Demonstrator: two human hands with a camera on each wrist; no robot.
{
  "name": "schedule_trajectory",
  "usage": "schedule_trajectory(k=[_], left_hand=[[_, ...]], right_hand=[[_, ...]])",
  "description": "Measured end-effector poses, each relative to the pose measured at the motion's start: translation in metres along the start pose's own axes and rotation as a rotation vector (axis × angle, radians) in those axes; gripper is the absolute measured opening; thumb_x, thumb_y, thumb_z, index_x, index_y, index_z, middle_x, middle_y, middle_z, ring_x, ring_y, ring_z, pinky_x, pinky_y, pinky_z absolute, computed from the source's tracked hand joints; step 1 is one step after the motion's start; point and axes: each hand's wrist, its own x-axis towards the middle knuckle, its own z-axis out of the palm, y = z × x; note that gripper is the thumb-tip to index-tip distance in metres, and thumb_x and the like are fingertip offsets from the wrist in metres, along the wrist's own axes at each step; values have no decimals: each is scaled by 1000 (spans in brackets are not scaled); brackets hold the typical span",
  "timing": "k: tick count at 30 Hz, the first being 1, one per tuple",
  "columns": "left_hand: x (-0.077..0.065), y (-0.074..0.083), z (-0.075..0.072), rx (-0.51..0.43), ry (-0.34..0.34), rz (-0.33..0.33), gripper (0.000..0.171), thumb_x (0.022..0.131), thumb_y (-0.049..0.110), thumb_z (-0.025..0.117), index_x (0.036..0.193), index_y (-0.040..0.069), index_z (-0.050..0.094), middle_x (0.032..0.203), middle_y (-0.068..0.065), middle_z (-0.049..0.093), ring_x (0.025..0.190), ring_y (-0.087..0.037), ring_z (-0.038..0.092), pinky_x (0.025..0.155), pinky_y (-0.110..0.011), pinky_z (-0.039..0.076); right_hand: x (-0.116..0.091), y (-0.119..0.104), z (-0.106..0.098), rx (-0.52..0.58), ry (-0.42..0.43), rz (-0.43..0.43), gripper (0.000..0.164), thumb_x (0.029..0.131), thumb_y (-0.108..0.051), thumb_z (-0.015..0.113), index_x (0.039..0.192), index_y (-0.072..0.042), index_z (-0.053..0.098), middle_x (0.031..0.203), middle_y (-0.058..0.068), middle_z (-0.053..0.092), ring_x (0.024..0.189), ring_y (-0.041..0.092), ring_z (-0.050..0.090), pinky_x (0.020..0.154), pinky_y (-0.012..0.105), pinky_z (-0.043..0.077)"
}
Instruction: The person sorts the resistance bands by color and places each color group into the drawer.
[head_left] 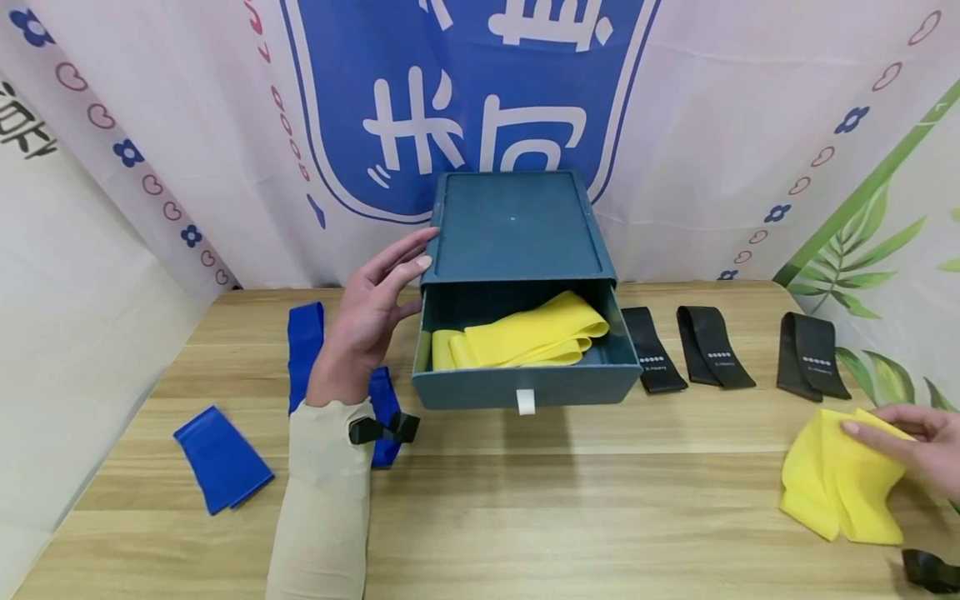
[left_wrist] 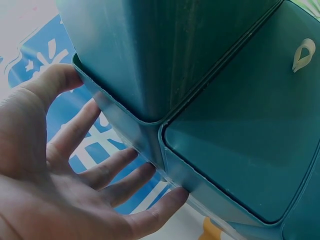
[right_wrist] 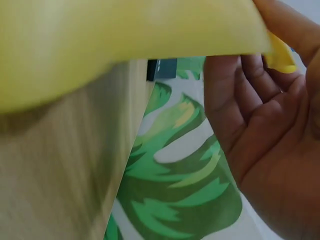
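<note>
A dark teal drawer box (head_left: 517, 229) stands at the back of the table, its drawer (head_left: 468, 390) pulled out. Inside the drawer lie folded yellow resistance bands (head_left: 528, 332). My left hand (head_left: 367, 312) rests against the box's left side; in the left wrist view its fingertips touch the teal casing (left_wrist: 117, 117), fingers spread. At the far right, my right hand (head_left: 922, 442) pinches a folded yellow resistance band (head_left: 840, 479), which hangs over the table. The right wrist view shows that band (right_wrist: 150, 30) close up between thumb and fingers.
Three folded black bands (head_left: 712, 346) lie right of the box. Blue bands (head_left: 223, 458) lie on the left, partly behind my left forearm. A white pull tab (head_left: 526, 402) sticks out of the drawer front. A printed curtain (head_left: 667, 125) hangs behind the wooden table (head_left: 480, 525).
</note>
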Motion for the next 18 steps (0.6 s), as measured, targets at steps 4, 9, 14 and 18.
schedule_trajectory(k=[4, 9, 14, 18], left_hand=[[0, 0, 0, 0, 0, -2, 45, 111, 33, 60, 155, 28, 60, 170, 4, 44, 152, -26, 43, 125, -63, 41], [0, 0, 0, -1, 1, 0, 45, 110, 33, 60, 155, 28, 60, 170, 4, 45, 151, -26, 44, 125, -63, 40], [1, -1, 0, -3, 3, 2, 46, 110, 33, 61, 155, 28, 60, 170, 4, 45, 151, -26, 44, 125, -64, 40], [0, -1, 0, -3, 1, 5, 45, 110, 33, 61, 155, 28, 60, 170, 5, 45, 152, -26, 44, 124, -64, 41]], right_hand=[[-4, -19, 1, -109, 20, -7, 32, 105, -31, 72, 96, 0, 74, 66, -23, 64, 54, 11, 44, 51, 28, 36], [-5, -35, 3, -153, 16, -24, 45, 105, -39, 70, 108, 6, 71, 72, -15, 68, 55, 9, 45, 50, 28, 35], [-6, -55, 5, -160, -14, -14, 45, 103, -43, 73, 108, 1, 74, 85, -7, 74, 69, 1, 49, 59, 21, 36], [-7, -70, 9, -165, -52, -30, 42, 100, -46, 76, 105, -4, 77, 101, 3, 78, 81, -1, 51, 64, 20, 38]])
